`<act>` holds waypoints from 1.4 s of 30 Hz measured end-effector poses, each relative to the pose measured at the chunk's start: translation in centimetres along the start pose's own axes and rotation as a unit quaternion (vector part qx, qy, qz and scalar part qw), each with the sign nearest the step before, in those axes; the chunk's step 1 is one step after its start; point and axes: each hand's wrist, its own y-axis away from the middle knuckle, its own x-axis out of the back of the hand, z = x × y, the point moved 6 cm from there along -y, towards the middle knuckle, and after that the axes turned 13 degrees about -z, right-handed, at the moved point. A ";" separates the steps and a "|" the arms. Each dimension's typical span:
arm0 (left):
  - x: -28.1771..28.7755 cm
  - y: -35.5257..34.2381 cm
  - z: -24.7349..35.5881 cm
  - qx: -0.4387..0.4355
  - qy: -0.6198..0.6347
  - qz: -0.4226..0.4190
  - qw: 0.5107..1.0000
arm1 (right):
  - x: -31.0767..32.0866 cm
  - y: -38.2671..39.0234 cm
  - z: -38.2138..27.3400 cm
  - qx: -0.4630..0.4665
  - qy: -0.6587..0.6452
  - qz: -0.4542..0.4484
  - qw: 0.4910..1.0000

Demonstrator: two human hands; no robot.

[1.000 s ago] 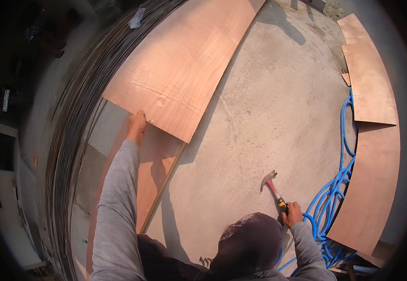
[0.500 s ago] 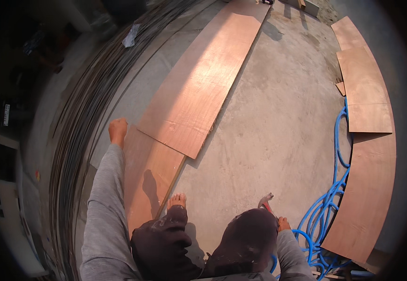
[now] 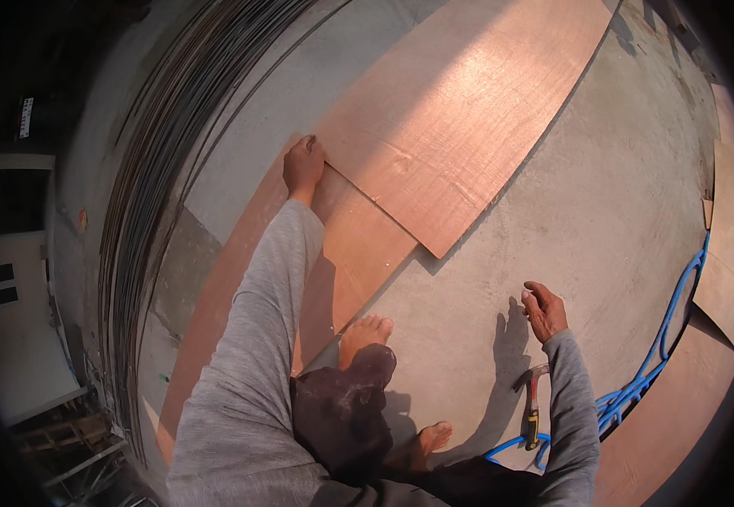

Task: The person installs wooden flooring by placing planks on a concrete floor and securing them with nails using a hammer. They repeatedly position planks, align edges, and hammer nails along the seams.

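My left hand [image 3: 304, 166] reaches forward with its fingers curled at the near-left corner of a long plywood sheet [image 3: 460, 127]. That sheet overlaps a second plywood sheet [image 3: 367, 241], which runs back under my left arm. The fingertips are partly hidden, but the hand looks closed on the upper sheet's edge. Out to the right, my right hand [image 3: 544, 314] hovers over the concrete, empty, with fingers loosely bent and apart. A claw hammer [image 3: 532, 410] with a red, yellow and black handle lies on the floor just below it, beside my sleeve.
Long thin metal rods [image 3: 164, 152] lie bundled along the left. A blue hose [image 3: 658, 355] winds across the right side, next to more plywood sheets [image 3: 671, 422]. My bare feet [image 3: 365, 338] are at the lower sheet's edge and on the concrete floor [image 3: 511, 245].
My left hand has come down onto the plywood corner from beside it. My right hand has let go of the hammer, now lying on the floor, and moved forward. My view has shifted left.
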 end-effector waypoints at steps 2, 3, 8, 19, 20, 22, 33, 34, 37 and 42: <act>0.4 -0.9 0.1 -0.002 -0.014 -0.020 1.000 | -4.1 -4.6 -3.7 0.025 -0.124 0.010 0.992; 0.5 -1.3 0.2 -0.008 -0.019 -0.033 0.999 | -6.0 -6.3 -5.3 0.034 -0.173 0.018 0.984; 1.6 -3.1 -0.4 0.024 -0.044 -0.042 0.998 | -9.9 -10.3 -11.1 0.063 -0.235 0.061 0.968; 1.5 -10.9 -2.7 0.026 -0.093 -0.076 0.992 | -7.8 -14.6 -17.0 0.045 -0.061 0.088 0.993; 1.2 -11.5 -2.8 0.025 -0.098 -0.089 0.991 | -7.5 -15.1 -17.2 0.047 -0.034 0.093 0.994; 0.8 -12.2 -3.1 0.024 -0.105 -0.103 0.989 | -7.1 -16.0 -17.0 0.032 -0.036 0.095 0.994; 0.8 -10.7 -3.8 -0.001 -0.131 -0.115 0.985 | -8.2 -15.3 -14.3 -0.027 -0.097 0.113 0.988; 0.9 -10.5 -3.9 0.005 -0.140 -0.110 0.984 | -8.5 -15.1 -14.5 -0.008 -0.121 0.118 0.986; 1.2 -10.6 -3.8 -0.020 -0.157 -0.099 0.982 | -9.4 -14.6 -14.6 -0.003 -0.238 0.115 0.965; 1.6 -9.8 -2.9 -0.016 -0.180 -0.074 0.981 | -9.8 -14.2 -15.2 0.007 -0.301 0.117 0.947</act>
